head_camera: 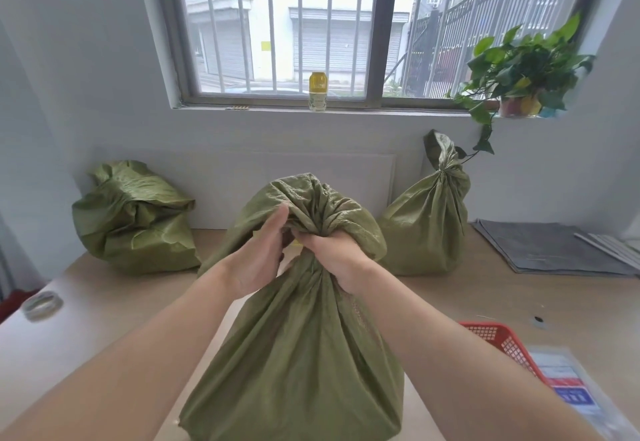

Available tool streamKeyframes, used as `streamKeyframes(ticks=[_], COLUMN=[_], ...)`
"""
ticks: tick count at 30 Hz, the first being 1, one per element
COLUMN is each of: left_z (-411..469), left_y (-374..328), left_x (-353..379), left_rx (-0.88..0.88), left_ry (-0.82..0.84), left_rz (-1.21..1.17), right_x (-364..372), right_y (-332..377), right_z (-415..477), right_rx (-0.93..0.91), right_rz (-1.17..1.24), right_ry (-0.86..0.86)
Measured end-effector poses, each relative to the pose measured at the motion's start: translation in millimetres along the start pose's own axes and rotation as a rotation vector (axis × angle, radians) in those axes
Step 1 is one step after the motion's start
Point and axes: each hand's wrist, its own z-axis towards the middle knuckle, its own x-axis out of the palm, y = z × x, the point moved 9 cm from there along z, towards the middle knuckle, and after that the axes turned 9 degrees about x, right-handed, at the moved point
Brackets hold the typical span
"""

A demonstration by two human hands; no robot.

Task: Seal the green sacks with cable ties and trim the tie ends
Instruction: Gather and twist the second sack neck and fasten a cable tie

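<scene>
Centre: olive-green woven plastic sack (294, 336), near, neck bunched.
R hand (332, 253): fist clamped round neck.
L hand (256, 257): just beside R, gripping same neck, thumb up.

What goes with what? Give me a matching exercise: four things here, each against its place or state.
Things: 1 near sack; 2 left sack; 3 right sack; 4 bottle.
States: A on the windowsill; B neck held by left hand and right hand; C neck cinched, upright; D slumped, top folded over.
Pairs: 1-B; 2-D; 3-C; 4-A.
</scene>
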Motion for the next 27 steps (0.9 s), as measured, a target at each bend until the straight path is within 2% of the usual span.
streamKeyframes(ticks=[5,14,19,23,27], left_z=[-9.4,6.6,9.1,9.8,10.2], left_y=[26.1,10.2,17.0,42.0,61.5], left_x=[-3.1,-14.3,-7.6,-7.9,-8.4], left_rx=[-0.004,0.193,0.232,0.282,0.243], left_ry=[0.108,-0.234,-0.435,-0.435,-0.442], left_rz=[0.264,0.332,0.368,0.256,0.285], right_x=[7.0,22.2,28.7,17.2,18.7], right_y=[8.4,36.9,48.5,43.5,40.5], right_z=[0.7,-32.4,-30.1,-25.9,-23.9], right_rx=[0.06,0.006,-0.148,-0.146,-0.185], right_rz=[-0.003,-0.567,-0.495,-0.383,-0.264], right_ry=[0.025,0.163,0.11,0.111,0.028])
